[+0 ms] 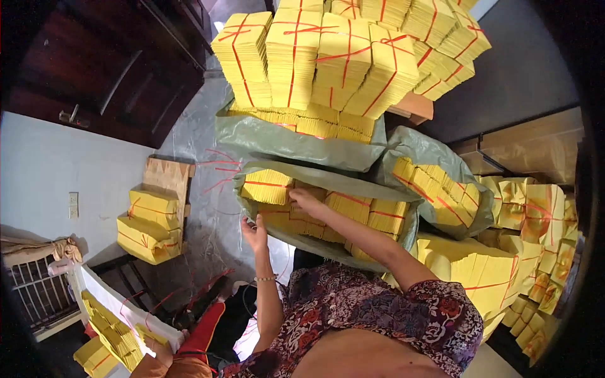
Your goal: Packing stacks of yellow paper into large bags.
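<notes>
An open green woven sack lies in front of me, packed with bundles of yellow paper tied with red strips. At its left end, a yellow paper bundle sits higher than the ones beside it. My right hand reaches across the sack with curled fingers against that bundle's right end. My left hand is at the sack's near left rim, just below the same bundle. Its fingers are apart and nothing shows in them. The right fingertips are partly hidden against the paper.
Tall stacks of tied yellow bundles rise beyond the sack. Another filled green sack stands to the right, with more bundles nearby. At lower left, another person's hand is beside a white-sided container of yellow paper. Red strips litter the floor.
</notes>
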`<state>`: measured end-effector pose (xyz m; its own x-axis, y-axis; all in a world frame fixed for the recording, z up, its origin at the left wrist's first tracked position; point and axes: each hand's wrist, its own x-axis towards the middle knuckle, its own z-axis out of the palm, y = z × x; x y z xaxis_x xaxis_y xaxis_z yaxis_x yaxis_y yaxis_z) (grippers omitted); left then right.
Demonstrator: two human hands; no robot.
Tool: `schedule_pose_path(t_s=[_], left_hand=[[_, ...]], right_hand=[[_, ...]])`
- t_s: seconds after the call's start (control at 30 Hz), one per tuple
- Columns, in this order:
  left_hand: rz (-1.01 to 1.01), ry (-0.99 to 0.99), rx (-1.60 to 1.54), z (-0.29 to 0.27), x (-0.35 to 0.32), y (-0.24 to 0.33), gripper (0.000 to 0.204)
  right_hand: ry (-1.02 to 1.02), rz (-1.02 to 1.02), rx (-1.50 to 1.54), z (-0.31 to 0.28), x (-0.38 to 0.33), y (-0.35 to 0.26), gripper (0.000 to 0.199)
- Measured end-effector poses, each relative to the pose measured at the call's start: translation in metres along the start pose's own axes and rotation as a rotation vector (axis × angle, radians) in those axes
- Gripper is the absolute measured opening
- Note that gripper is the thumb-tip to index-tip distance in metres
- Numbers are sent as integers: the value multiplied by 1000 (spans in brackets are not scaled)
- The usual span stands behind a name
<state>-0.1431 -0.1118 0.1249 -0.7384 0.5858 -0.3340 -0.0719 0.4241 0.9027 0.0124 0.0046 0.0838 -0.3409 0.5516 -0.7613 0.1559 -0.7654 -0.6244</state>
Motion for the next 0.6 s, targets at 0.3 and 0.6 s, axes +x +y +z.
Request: schedule_pose_path(t_s=[0.3,0.6], left_hand=[[585,215,376,35,-32,91,50],[169,-375,-374,153,-54,149,34]], right_hand=[[73,-357,15,-123,-143,-108,26],[817,-857,-80,-292,-70,-284,52]])
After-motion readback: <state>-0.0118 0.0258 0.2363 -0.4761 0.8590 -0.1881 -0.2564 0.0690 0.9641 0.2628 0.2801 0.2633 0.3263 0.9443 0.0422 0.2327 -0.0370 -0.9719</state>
